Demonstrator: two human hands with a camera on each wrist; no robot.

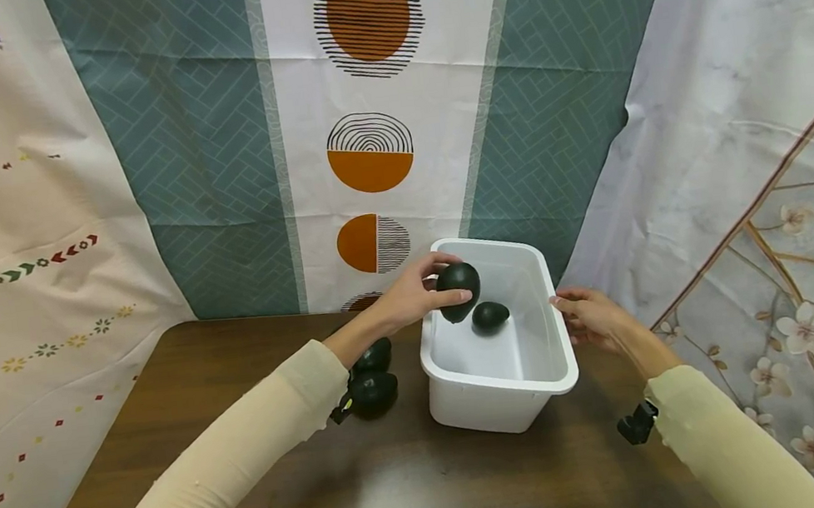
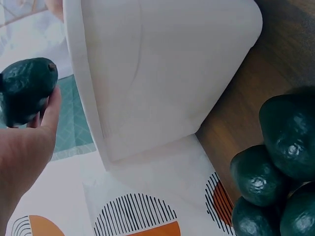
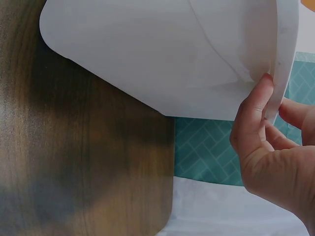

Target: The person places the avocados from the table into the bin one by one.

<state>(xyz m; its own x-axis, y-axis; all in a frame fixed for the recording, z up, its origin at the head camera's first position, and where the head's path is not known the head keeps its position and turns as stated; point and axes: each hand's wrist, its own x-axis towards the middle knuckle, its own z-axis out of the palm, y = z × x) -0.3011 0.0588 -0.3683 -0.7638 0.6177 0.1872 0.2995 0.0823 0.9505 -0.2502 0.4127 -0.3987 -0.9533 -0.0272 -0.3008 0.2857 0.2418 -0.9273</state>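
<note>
My left hand [image 1: 415, 293] grips a dark green avocado [image 1: 460, 291] above the left rim of a white plastic bin [image 1: 459, 378]. In the left wrist view that avocado [image 2: 30, 88] sits between the thumb and fingers, higher than the bin's rim. Another avocado [image 1: 490, 316] lies on the bin's floor. The right hand [image 1: 591, 317] pinches the bin's right rim; in the right wrist view the fingers [image 3: 253, 115] are under the rim outside and the thumb is over its edge. Several more avocados [image 1: 373, 393] rest on the table left of the bin, partly hidden by the left forearm.
The brown wooden table [image 1: 405, 497] carries the bin near its back edge. Behind it hangs a patterned cloth [image 1: 372, 149] with orange and striped circles. A floral cloth [image 1: 785, 328] hangs along the right side, and another printed cloth [image 1: 31, 330] along the left.
</note>
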